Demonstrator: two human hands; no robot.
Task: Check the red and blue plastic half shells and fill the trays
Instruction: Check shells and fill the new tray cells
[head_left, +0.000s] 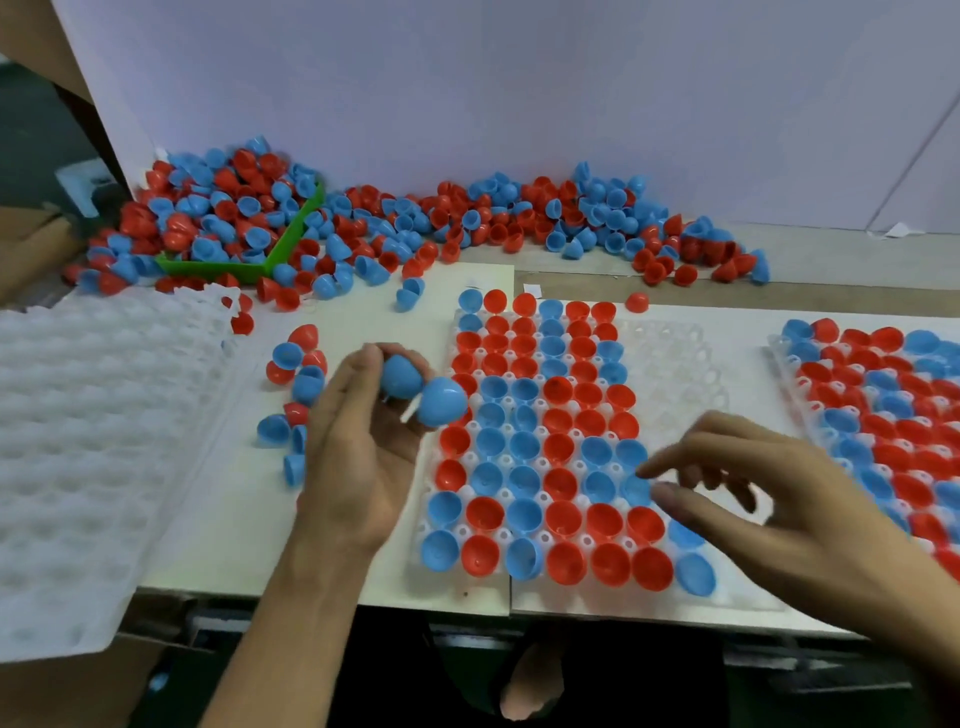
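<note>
We see the left hand (358, 441) raised over the tabletop's middle, fingers curled around 2 blue half shells (423, 391), pinched between thumb and fingertips. The right hand (779, 504) hovers low over the centre tray (675, 358), fingers spread and relaxed, holding nothing we can make out; its fingertips (670, 491) sit just above a blue shell near the tray's right side, contact unclear because of blur.

The centre tray lies at the tabletop's near edge. Its left 6 columns look filled with red and blue shells, open side up; the right columns are mostly bare, with 2 blue shells at the near-right corner. A second tray (779, 343), filled as far as we can see, lies at the right edge. A stack of bare white trays (93, 415) overhangs the left edge. The loose shell pile (395, 228) runs along the far edge against the wall, partly spilling over a green bin (291, 228) at the far-left corner. A small cluster of shells (296, 384) sits just left of the left hand.

We judge the shells light, thin, stiff and smooth, likely slippery on the dome. Best hold looks like a rim pinch, thumb inside, finger outside. Squeezing hard could flex or crack one. The thin tray likely shifts if pressed.
</note>
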